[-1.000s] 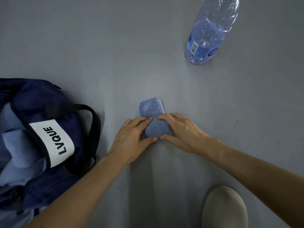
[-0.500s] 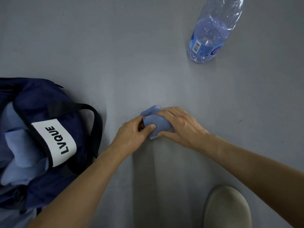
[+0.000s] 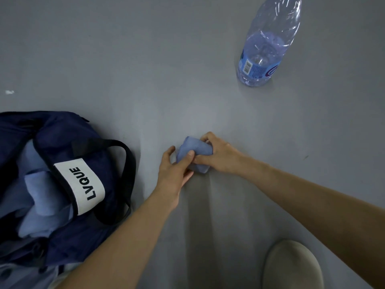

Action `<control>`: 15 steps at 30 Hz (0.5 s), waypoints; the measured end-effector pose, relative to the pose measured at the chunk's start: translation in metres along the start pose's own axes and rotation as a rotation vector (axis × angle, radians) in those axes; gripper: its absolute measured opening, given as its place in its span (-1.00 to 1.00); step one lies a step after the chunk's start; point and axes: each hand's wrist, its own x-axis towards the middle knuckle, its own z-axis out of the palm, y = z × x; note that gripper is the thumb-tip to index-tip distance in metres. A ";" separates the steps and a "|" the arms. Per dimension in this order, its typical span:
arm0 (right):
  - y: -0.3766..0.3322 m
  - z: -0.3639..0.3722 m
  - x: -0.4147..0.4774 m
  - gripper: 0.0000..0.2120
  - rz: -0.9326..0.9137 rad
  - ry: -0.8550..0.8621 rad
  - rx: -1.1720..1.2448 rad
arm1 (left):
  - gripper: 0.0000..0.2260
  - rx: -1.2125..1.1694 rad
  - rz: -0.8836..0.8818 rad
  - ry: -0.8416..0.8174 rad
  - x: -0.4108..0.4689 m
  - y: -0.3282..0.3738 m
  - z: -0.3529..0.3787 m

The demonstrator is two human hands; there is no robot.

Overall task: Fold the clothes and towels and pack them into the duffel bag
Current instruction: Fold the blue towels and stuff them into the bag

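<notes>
A small blue towel [image 3: 194, 150], folded into a tight bundle, sits just above the grey floor in the middle of the view. My left hand [image 3: 174, 171] pinches its near left side with thumb on top. My right hand [image 3: 219, 156] grips its right end, fingers curled round it. The navy duffel bag [image 3: 68, 147] lies open at the left, with a white LVQUE label on its strap and light blue folded cloths [image 3: 41, 197] inside.
A clear plastic water bottle [image 3: 264, 44] stands at the upper right on the grey floor [image 3: 145, 69]. A beige shoe toe [image 3: 291, 265] shows at the bottom right. A small white scrap [image 3: 9, 92] lies at the far left.
The towel lay flat under both hands a second ago. It is now folded shorter and lifted slightly, gripped by both hands.
</notes>
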 end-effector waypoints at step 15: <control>-0.233 0.021 -0.062 -0.68 -0.261 -0.263 0.164 | -0.38 0.505 0.327 -0.057 -0.128 0.195 -0.136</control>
